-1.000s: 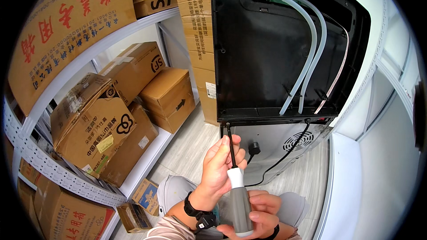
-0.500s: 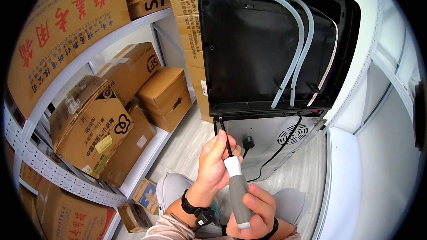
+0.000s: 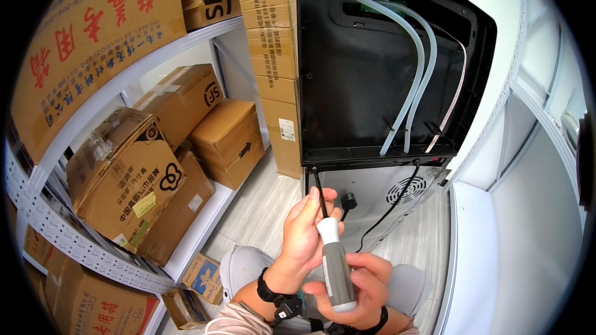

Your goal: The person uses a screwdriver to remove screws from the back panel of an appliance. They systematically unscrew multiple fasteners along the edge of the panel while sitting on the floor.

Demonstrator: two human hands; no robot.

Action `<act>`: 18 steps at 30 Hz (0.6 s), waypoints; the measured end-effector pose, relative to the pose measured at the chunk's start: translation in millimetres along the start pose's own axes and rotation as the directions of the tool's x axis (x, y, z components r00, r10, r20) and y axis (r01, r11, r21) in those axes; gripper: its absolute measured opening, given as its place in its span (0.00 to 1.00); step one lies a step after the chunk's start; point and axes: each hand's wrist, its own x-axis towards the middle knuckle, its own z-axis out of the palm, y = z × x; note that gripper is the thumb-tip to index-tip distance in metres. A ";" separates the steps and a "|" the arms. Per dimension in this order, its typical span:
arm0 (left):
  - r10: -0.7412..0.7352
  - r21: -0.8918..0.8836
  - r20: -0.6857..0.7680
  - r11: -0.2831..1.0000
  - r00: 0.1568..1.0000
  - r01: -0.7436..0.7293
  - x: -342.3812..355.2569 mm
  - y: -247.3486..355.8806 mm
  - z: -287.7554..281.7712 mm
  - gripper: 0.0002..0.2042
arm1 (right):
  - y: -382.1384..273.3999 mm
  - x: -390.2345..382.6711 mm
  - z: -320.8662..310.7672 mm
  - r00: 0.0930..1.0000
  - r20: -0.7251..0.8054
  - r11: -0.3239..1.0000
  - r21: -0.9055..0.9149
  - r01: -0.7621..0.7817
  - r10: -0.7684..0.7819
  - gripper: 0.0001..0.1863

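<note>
A screwdriver [image 3: 338, 276] with a grey handle, white collar and dark shaft slants up and away from me. My left hand [image 3: 301, 239] pinches its shaft between thumb and fingers. Around the lower handle, the thumb and fingers of my right hand [image 3: 362, 290] are curled. The shaft's tip meets the upper left corner of a grey metal back panel [image 3: 397, 223], just under the black housing [image 3: 357, 93] of an appliance; any screw there is too small to make out. Two translucent hoses [image 3: 420, 62] and a thin pale wire [image 3: 458, 90] run down inside the housing.
A black cable [image 3: 391, 214] loops across the metal panel, near a round vent [image 3: 406, 191] and a black plug [image 3: 349, 200]. Shelves with cardboard boxes [image 3: 127, 177] stand at left. A tall carton [image 3: 273, 74] stands beside the appliance, with a white wall [image 3: 524, 211] at right.
The view has shifted slightly, so the appliance sits a little further right. My right thumb and fingers have changed position around the handle, and the tip remains at the same corner.
</note>
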 end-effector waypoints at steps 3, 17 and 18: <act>-0.002 -0.025 0.046 1.000 0.999 0.003 2.3 0.4 -3.6 0.14 | 6.2 2.7 -7.1 0.995 0.016 0.995 -0.007 0.096 -0.096 0.33; 0.034 -0.162 0.097 0.987 0.995 -0.018 20.3 -3.9 -16.6 0.18 | 6.1 -4.0 -0.8 1.000 -0.028 0.995 0.099 -0.010 0.013 0.32; 0.032 -0.182 0.103 0.983 0.994 -0.013 23.2 -2.2 -20.2 0.18 | 5.8 -4.4 -1.4 0.999 -0.033 0.995 0.101 -0.009 0.013 0.32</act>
